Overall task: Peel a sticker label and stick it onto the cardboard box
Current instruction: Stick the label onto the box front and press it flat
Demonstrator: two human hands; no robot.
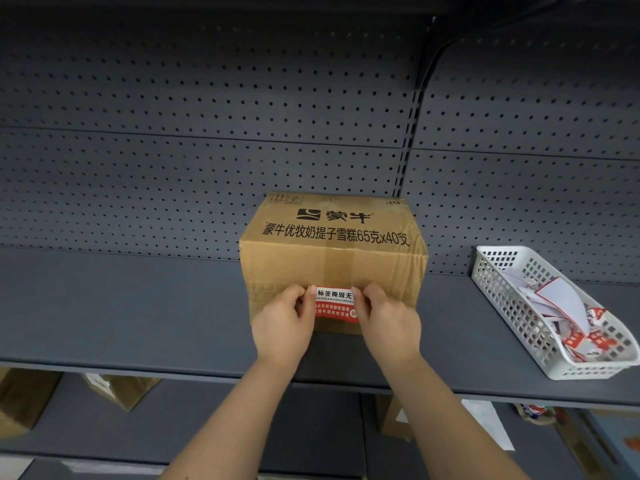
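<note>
A dark grey metal shelf (121, 306) runs across the middle of the frame, backed by a perforated grey panel (207, 116) that fills the upper half. At centre frame a cardboard box (332, 258) sits on the shelf against the panel, its top printed with black Chinese characters and its near face turned to the camera. At the right edge of the frame a white plastic basket (498, 282) rests on the same shelf, well apart from the box, holding loose red-and-white sticker sheets (568, 306). Along the bottom of the frame a lower shelf carries more brown cartons (20, 400). Both bare forearms rise from the bottom centre toward the box. The left hand (282, 323) and the right hand (389, 323) are curled, backs toward the camera, each pinching one end of a red-and-white sticker label (335, 304) between thumb and fingers. The label lies flat against the lower part of the box's near face, between the two hands, its text upright.
</note>
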